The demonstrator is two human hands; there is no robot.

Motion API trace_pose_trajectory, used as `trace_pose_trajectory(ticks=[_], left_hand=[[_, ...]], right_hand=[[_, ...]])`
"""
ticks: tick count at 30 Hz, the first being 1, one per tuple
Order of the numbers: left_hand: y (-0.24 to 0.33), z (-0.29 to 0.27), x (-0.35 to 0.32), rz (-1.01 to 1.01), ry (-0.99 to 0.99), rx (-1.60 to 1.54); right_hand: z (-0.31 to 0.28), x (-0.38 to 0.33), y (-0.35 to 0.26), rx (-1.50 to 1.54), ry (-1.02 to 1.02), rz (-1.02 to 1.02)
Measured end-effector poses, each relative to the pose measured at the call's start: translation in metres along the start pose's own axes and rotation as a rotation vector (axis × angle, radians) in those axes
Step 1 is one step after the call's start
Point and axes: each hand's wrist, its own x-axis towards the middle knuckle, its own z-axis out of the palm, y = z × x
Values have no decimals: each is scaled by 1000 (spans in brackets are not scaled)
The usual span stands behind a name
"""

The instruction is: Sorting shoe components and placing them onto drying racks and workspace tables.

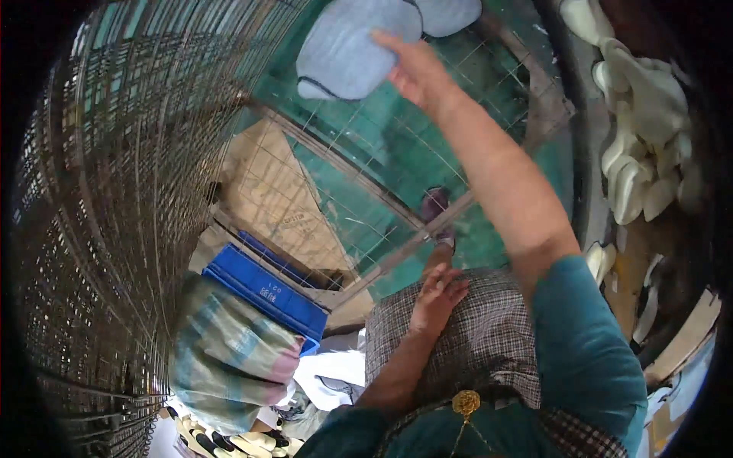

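Observation:
My right hand [418,70] is stretched far forward and pinches the edge of a flat grey-blue piece [355,49] with rounded corners and dark trim along part of its edge. Its exact kind I cannot make out. A second grey-blue piece [450,15] lies just beyond it, cut off by the top of the view. Both are over a wire mesh rack [366,145] in a brown frame. Over my lap, above the checked cloth [489,320], my left hand [437,300] is held with its fingers loosely apart and nothing in them.
Stacked wire mesh racks [114,191] rise along the left. Near them are a blue crate [267,290], a striped woven sack [229,351] and a cardboard sheet [275,191]. Several cream sole-shaped pieces [630,183] are piled at the right. A foot [437,210] shows beneath the mesh.

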Motion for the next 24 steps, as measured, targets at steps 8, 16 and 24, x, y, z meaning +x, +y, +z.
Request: trace_pose_trajectory(ticks=[8, 16, 24], left_hand=[[-11, 7, 1, -44, 26, 231], [-52, -24, -22, -23, 251, 530], [-189, 101, -102, -200, -101, 1066]], right_hand=[[-116, -102, 30, -318, 305, 334], [-150, -400, -40, -327, 419, 148], [-98, -722, -232, -875, 686, -607]])
